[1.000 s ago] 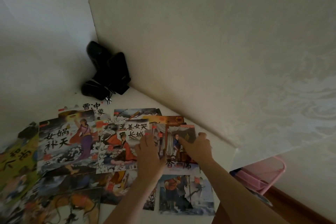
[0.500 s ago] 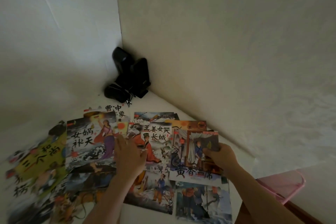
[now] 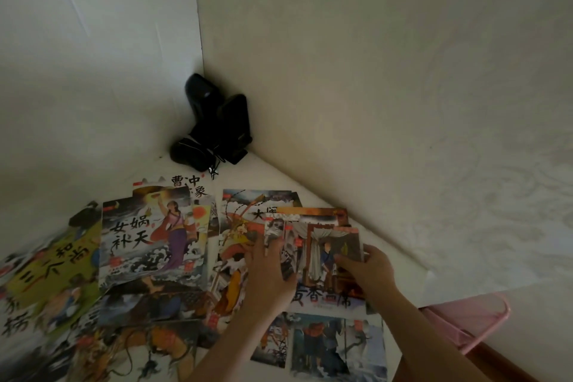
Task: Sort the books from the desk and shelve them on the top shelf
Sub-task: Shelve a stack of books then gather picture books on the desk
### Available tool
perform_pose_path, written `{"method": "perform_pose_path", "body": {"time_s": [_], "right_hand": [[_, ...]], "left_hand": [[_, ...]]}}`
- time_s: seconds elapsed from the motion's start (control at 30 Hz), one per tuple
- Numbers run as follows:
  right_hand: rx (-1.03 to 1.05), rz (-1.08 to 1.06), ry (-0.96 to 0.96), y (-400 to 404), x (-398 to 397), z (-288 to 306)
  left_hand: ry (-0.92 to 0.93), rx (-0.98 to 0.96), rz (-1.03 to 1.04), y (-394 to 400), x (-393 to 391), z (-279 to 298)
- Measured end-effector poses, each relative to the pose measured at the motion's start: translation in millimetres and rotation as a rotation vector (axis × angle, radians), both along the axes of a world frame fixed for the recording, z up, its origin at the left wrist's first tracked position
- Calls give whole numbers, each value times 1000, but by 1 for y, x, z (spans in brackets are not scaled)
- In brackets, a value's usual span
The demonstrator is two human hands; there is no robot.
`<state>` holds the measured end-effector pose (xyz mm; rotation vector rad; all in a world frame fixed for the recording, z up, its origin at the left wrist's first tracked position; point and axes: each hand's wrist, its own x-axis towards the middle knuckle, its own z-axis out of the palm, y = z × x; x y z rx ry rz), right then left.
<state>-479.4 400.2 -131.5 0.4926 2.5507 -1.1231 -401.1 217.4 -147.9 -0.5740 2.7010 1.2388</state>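
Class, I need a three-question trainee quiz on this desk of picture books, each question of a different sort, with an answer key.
1. True or false: the black speakers stand in the corner where the walls meet.
2. Which hand grips the right edge of the bed-curtain book? A) left hand B) right hand
3. Fill in: the pink object lies off the desk's ____ side.

Key: 1 true; 2 B; 3 right.

Books [image 3: 152, 245] overlap on desk [image 3: 273, 177], speakers [image 3: 217, 130] behind.
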Motion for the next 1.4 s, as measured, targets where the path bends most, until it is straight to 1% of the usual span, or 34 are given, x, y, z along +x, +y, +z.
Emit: {"method": "perform_pose_path", "body": {"time_s": [0.1, 0.17, 0.27, 0.3, 0.37, 0.43, 0.5, 0.57, 0.67, 0.73, 0.83, 0.9, 0.97, 1.07, 1.13, 1.2, 1.23, 1.27, 1.3, 1.37, 1.4], "right_hand": [[-138, -81, -33, -10, -2, -13], [-206, -53, -21, -14, -6, -12], [-195, 28, 114, -12, -5, -1], [-226, 44, 169, -10, -4, 5], [-400, 65, 246, -8, -1, 17], [-521, 91, 325, -12, 1, 27], [-548, 118, 406, -23, 1, 35], [-536, 127, 450, -36, 4, 35], [-527, 146, 439, -46, 17, 25], [-613, 86, 448, -48, 24, 29], [-697, -54, 496, -55, 19, 48], [-702, -190, 462, -64, 11, 57], [-690, -289, 419, -70, 6, 59], [-697, -369, 349, -72, 6, 60], [-704, -338, 326, -67, 7, 59], [-676, -152, 319, -60, 11, 52], [-613, -28, 330, -55, 14, 47], [-524, 57, 353, -50, 17, 41], [-429, 113, 383, -46, 21, 35], [-281, 144, 451, -48, 29, 34], [-241, 140, 480, -55, 34, 41]], "left_hand": [[69, 188, 61, 3, -8, 4], [74, 266, 120, -1, -12, 8], [62, 479, 204, -11, -15, 13], [87, 504, 221, -15, -16, 15], [126, 495, 193, -25, -22, 23], [147, 554, 91, -33, -29, 37], [201, 447, 11, -38, -38, 45], [237, 335, 2, -42, -42, 48], [240, 295, -56, -41, -35, 41], [251, 379, -53, -38, -29, 43], [339, 587, 124, -29, -33, 60], [361, 642, 256, -20, -42, 75], [338, 679, 343, -13, -50, 78], [238, 778, 456, -6, -58, 76], [225, 830, 443, -4, -59, 77], [238, 894, 318, -8, -53, 78], [261, 883, 242, -12, -47, 77], [285, 812, 170, -16, -41, 74], [307, 694, 129, -21, -37, 66], [359, 468, 131, -31, -32, 54], [377, 386, 155, -37, -29, 53]]}}
